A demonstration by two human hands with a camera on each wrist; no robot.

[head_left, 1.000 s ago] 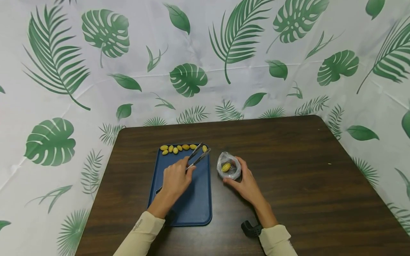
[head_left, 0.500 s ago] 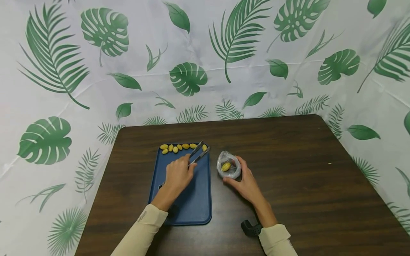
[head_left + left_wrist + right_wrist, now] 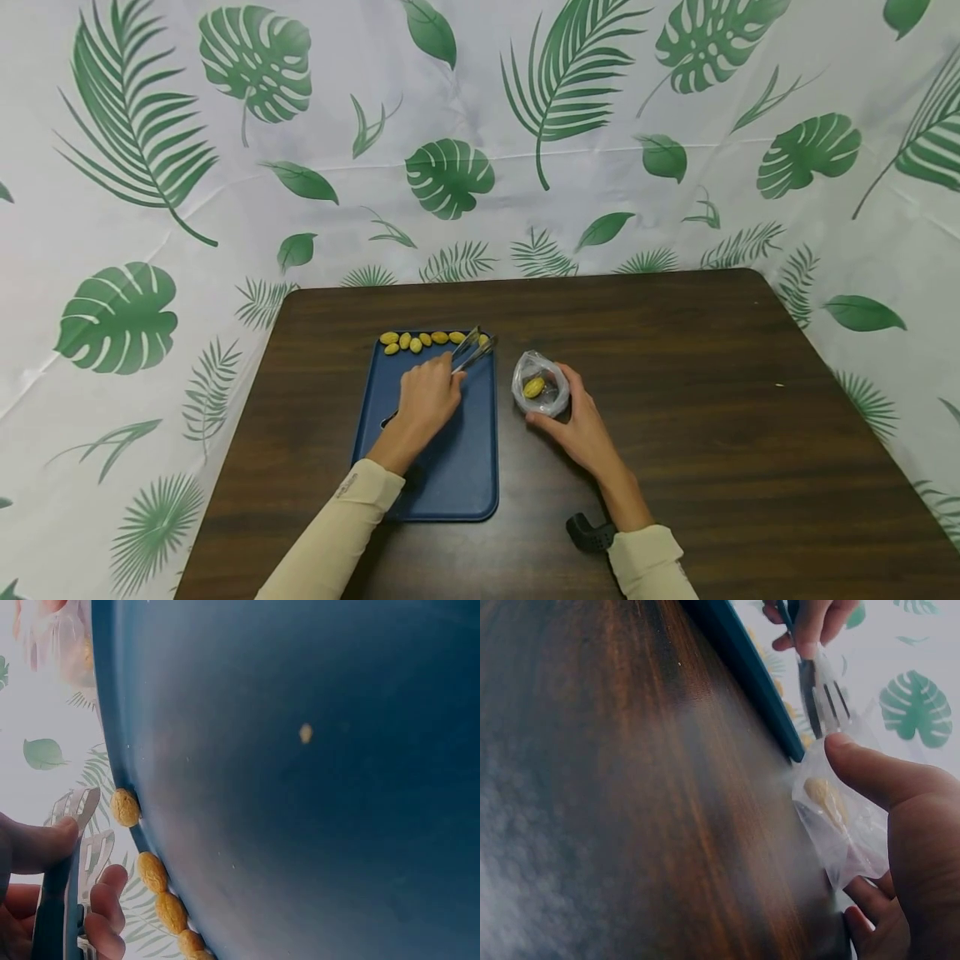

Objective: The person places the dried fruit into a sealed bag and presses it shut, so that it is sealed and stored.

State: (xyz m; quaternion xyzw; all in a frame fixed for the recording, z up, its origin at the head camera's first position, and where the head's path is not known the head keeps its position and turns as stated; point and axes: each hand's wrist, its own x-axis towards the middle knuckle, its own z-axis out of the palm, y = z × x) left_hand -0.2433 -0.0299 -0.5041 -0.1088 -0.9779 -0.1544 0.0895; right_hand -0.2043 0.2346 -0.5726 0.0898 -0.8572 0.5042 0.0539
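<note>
My left hand [image 3: 431,392] grips a pair of metal tongs [image 3: 476,354] over the blue tray [image 3: 457,475]. The tong tips stand apart around the rightmost yellow oval piece [image 3: 483,340] at the tray's far right corner; whether they touch it cannot be told. Several more wrinkled yellow pieces [image 3: 171,912], like dried fruits, lie along the tray's far edge. My right hand [image 3: 588,429] holds a clear plastic bag [image 3: 527,367] upright beside the tray, thumb and fingers curled round it. One yellow piece [image 3: 534,387] lies inside the bag, whose mouth is spread.
Everything stands on a dark wood-grain table [image 3: 675,367]. A white cloth with green leaves [image 3: 450,179] hangs behind it. A black wrist mount [image 3: 588,533] is at the right wrist. A small pale speck [image 3: 780,385] lies on the table's right side.
My left hand and the tongs have shifted slightly toward the tray's far right corner. The right hand and bag hold still; the whole view has tilted a little.
</note>
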